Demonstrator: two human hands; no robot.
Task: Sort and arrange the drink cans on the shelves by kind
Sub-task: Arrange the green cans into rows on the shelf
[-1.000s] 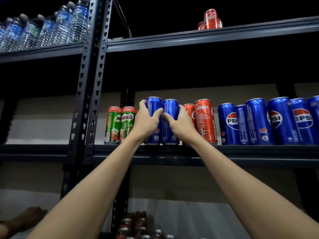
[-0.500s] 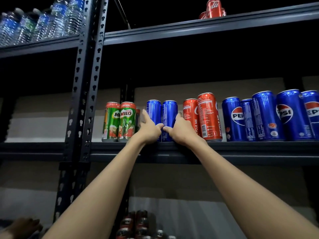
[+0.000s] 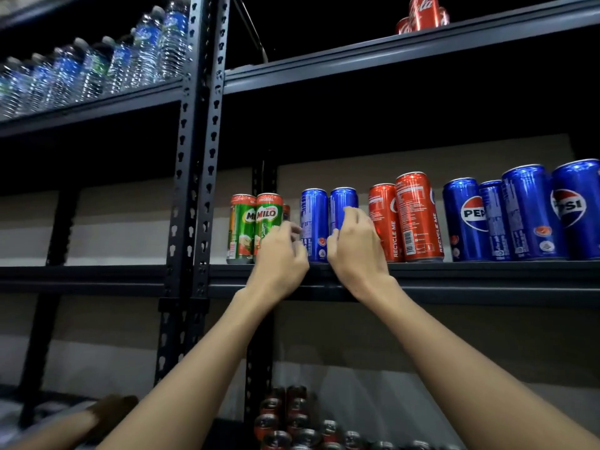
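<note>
Two plain-sided blue cans [image 3: 313, 216] [image 3: 344, 198] stand side by side on the middle shelf [image 3: 470, 274]. Left of them are two green Milo cans [image 3: 268, 219]; right of them are two red cans [image 3: 418, 216], then a row of blue Pepsi cans [image 3: 522, 212]. My left hand [image 3: 282, 254] hovers between the Milo cans and the left blue can, fingers loose and blurred, holding nothing. My right hand [image 3: 355, 248] lies in front of the right blue can's lower half, fingers loosely bent against it.
Red cola cans [image 3: 422, 11] sit on the top shelf. Water bottles [image 3: 97, 69] line the upper left shelf. A black perforated upright [image 3: 194, 190] divides the bays. Several dark cans [image 3: 292, 417] stand below. Another person's hand [image 3: 110, 407] shows at the bottom left.
Both hands gripped the two blue cans, slid down to their bases, and have now let go and loosened. The two blue cans stand slightly further apart and back on the shelf.
</note>
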